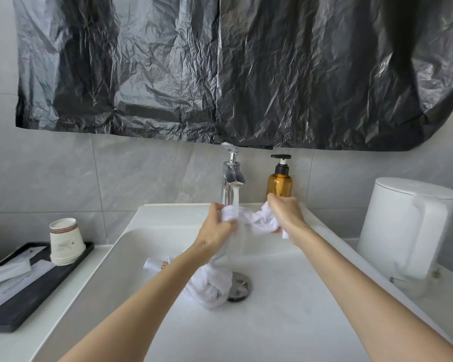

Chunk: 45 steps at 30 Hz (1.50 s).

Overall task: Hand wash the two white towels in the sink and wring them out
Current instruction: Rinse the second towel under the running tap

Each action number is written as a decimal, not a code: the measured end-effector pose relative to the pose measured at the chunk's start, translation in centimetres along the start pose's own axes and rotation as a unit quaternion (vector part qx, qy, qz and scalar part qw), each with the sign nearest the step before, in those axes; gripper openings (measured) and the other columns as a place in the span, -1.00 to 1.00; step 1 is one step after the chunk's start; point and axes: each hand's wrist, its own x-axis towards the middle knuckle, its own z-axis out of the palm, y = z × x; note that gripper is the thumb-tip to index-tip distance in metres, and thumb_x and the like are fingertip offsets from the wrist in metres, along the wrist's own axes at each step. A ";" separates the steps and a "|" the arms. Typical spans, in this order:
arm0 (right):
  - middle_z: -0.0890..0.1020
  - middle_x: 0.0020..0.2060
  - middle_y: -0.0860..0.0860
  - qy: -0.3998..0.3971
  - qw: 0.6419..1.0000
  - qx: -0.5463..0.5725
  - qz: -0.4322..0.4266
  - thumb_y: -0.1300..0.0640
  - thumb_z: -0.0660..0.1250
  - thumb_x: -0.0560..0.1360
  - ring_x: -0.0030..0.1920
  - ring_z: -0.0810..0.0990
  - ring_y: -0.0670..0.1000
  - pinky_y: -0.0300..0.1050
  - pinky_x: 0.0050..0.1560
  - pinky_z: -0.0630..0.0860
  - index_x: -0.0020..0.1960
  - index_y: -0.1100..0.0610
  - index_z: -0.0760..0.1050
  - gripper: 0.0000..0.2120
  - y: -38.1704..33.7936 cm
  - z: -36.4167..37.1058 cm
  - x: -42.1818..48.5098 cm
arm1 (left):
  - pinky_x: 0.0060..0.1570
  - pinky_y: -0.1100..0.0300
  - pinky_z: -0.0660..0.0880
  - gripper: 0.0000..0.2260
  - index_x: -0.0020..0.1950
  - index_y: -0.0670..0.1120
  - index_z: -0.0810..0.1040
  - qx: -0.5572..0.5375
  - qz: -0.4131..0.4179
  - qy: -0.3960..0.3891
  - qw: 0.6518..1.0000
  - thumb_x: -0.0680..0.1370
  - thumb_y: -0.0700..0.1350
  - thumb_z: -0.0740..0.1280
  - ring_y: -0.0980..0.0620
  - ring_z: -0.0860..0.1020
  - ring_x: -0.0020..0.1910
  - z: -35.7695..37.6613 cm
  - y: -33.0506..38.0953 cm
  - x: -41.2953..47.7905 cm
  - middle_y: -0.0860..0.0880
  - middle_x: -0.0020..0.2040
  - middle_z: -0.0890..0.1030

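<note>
I hold a bunched white towel (256,220) under the running water of the chrome faucet (232,176). My left hand (216,231) grips its left end and my right hand (285,214) grips its right end. A length of the towel hangs down from my left hand. White towel fabric (212,286) lies heaped in the bottom of the white sink (168,218), partly over the metal drain (239,286). Whether that heap is a separate towel or the same one I cannot tell.
An amber pump bottle (279,180) stands right of the faucet. A white kettle (406,226) sits on the counter at right. At left, a black tray (24,293) holds stacked paper cups (64,241) and wrapped items. Black plastic sheeting (233,69) covers the wall above.
</note>
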 end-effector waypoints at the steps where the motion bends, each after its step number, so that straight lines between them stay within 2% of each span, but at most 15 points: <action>1: 0.58 -0.12 0.07 -0.032 0.999 -0.007 -0.034 -0.01 0.17 0.44 -0.19 0.56 0.09 -0.17 -0.31 0.45 -0.08 0.11 0.48 -0.78 0.0 0.4 -0.3 | -0.32 0.27 0.40 -0.76 0.21 -0.11 0.35 -0.016 0.008 0.013 1.000 0.56 -0.25 0.22 0.12 0.44 -0.24 0.0 0.2 0.1 -0.01 -0.11 0.48; 3: 0.59 0.02 -0.03 -0.121 0.987 0.000 -0.104 -0.02 0.18 0.50 0.01 0.56 0.04 -0.01 0.00 0.54 0.09 0.00 0.45 -0.79 0.0 1.4 -0.8 | -0.40 0.35 0.43 -0.79 0.16 -0.09 0.41 -0.072 0.012 0.037 0.997 0.56 -0.28 0.19 0.12 0.46 -0.27 -0.2 0.5 0.2 -0.02 -0.14 0.49; 5: 0.51 0.26 -0.11 -0.230 0.965 0.022 -0.120 -0.16 0.18 0.51 0.23 0.50 -0.03 0.02 0.28 0.43 0.35 -0.14 0.37 -0.58 -0.3 2.4 -1.5 | -0.51 0.35 0.44 -0.75 0.16 -0.14 0.46 -0.185 -0.032 0.045 0.981 0.54 -0.36 0.19 0.05 0.49 -0.32 -0.9 0.8 0.4 -0.10 -0.19 0.52; 8: 0.42 0.34 -0.09 -0.290 0.950 0.031 -0.115 -0.19 0.15 0.59 0.35 0.39 -0.06 -0.12 0.29 0.35 0.42 -0.11 0.28 -0.56 -0.4 3.9 -2.5 | -0.39 0.28 0.50 -0.68 0.23 -0.24 0.50 -0.251 -0.064 0.003 0.966 0.48 -0.34 0.28 -0.07 0.58 -0.22 -1.8 0.6 1.1 -0.20 -0.15 0.59; 11: 0.46 0.30 0.01 -0.240 0.961 0.036 -0.129 -0.18 0.10 0.61 0.29 0.43 -0.03 -0.15 0.19 0.35 0.37 0.00 0.23 -0.59 0.1 4.1 -2.9 | -0.11 0.16 0.50 -0.49 0.23 -0.31 0.52 -0.226 -0.048 -0.055 0.971 0.32 -0.15 0.37 -0.11 0.60 -0.04 -1.7 0.7 1.3 -0.23 -0.02 0.61; 13: 0.50 0.20 0.01 -0.194 0.969 0.008 -0.151 -0.17 0.12 0.61 0.22 0.48 -0.02 -0.13 0.12 0.39 0.26 0.02 0.31 -0.66 0.3 4.0 -2.5 | -0.01 0.12 0.44 -0.54 0.19 -0.31 0.55 -0.204 -0.044 -0.073 0.975 0.35 -0.10 0.34 -0.11 0.59 -0.01 -1.5 0.6 1.3 -0.20 0.00 0.62; 16: 0.54 0.08 0.00 -0.143 0.975 0.047 -0.163 -0.02 0.19 0.62 0.11 0.50 -0.02 -0.17 0.03 0.38 0.17 0.05 0.41 -0.81 -0.3 3.8 -2.2 | -0.16 0.27 0.43 -0.78 0.19 -0.10 0.53 -0.135 -0.027 -0.045 0.989 0.59 -0.05 0.27 0.07 0.57 -0.09 -1.2 0.6 0.9 -0.03 -0.01 0.61; 21: 0.60 0.04 0.08 -0.094 0.961 0.249 -0.073 0.06 0.28 0.59 0.09 0.56 0.04 -0.08 0.12 0.47 0.13 0.15 0.52 -0.80 -1.6 3.3 -2.0 | -0.08 0.33 0.46 -0.65 0.22 0.07 0.46 -0.066 0.004 -0.060 0.996 0.59 0.26 0.18 0.30 0.55 -0.04 -1.0 -0.5 0.1 0.10 0.09 0.60; 23: 0.59 0.01 0.04 -0.110 0.956 0.263 -0.067 0.06 0.26 0.60 0.08 0.55 0.05 -0.12 0.06 0.47 0.13 0.10 0.49 -0.84 -1.4 3.3 -2.4 | 0.02 0.26 0.48 -0.53 0.32 0.06 0.44 -0.085 0.019 -0.056 0.995 0.55 0.33 0.20 0.19 0.57 0.11 -0.7 -0.7 0.5 0.04 0.21 0.59; 25: 0.54 0.01 -0.09 -0.138 0.959 0.223 -0.109 0.05 0.18 0.64 0.08 0.52 -0.06 -0.23 0.01 0.44 0.24 0.00 0.39 -0.81 -1.0 3.7 -3.1 | 0.03 0.23 0.54 -0.54 0.33 -0.02 0.47 -0.159 0.025 -0.037 0.986 0.57 0.24 0.25 0.01 0.61 0.16 -0.6 -0.3 0.7 -0.07 0.21 0.62; 27: 0.53 0.14 -0.17 -0.165 0.954 0.209 -0.140 -0.02 0.11 0.66 0.16 0.50 -0.16 -0.23 0.17 0.43 0.37 -0.10 0.33 -0.71 -0.7 4.4 -3.7 | 0.11 0.13 0.55 -0.50 0.34 -0.05 0.47 -0.210 0.010 -0.037 0.977 0.55 0.26 0.28 -0.06 0.61 0.17 -0.4 0.0 0.8 -0.11 0.17 0.64; 31: 0.63 0.08 -0.11 -0.115 0.971 0.146 -0.151 -0.25 0.14 0.58 0.12 0.59 -0.09 -0.08 0.17 0.51 0.15 -0.20 0.48 -0.75 -0.1 5.8 -4.5 | 0.19 -0.17 0.49 -0.38 0.29 0.13 0.43 -0.152 -0.013 -0.010 0.988 0.43 0.51 0.13 -0.12 0.57 0.20 0.4 -1.0 1.9 -0.15 0.18 0.58; 35: 0.66 -0.04 -0.05 -0.035 0.985 0.066 -0.155 -0.20 0.14 0.59 0.02 0.62 -0.01 -0.08 0.02 0.54 0.02 -0.06 0.53 -0.71 0.5 6.5 -5.2 | -0.05 0.05 0.52 -0.79 -0.04 0.18 0.46 -0.083 0.020 0.080 0.993 0.60 0.23 0.11 0.03 0.59 -0.07 0.9 -1.0 0.8 -0.01 -0.09 0.63; 40: 0.67 -0.19 -0.05 -0.032 0.979 0.015 -0.200 -0.19 0.08 0.61 -0.07 0.60 0.00 -0.04 -0.03 0.50 -0.19 -0.14 0.60 -0.62 0.1 5.9 -5.1 | -0.21 0.07 0.33 -0.68 -0.20 -0.02 0.35 0.043 0.044 0.150 0.987 0.65 0.12 0.06 -0.10 0.51 -0.14 1.0 -0.2 -0.1 -0.01 -0.25 0.54; 45: 0.58 -0.29 0.06 -0.057 0.940 -0.190 -0.279 -0.17 -0.08 0.65 -0.19 0.53 0.15 -0.03 -0.18 0.41 -0.32 0.07 0.41 -0.47 0.4 4.4 -4.4 | -0.18 0.07 0.28 -0.70 -0.12 -0.01 0.38 0.210 0.058 0.090 0.972 0.65 0.12 0.01 -0.16 0.47 -0.12 0.0 -2.1 1.7 -0.11 -0.06 0.58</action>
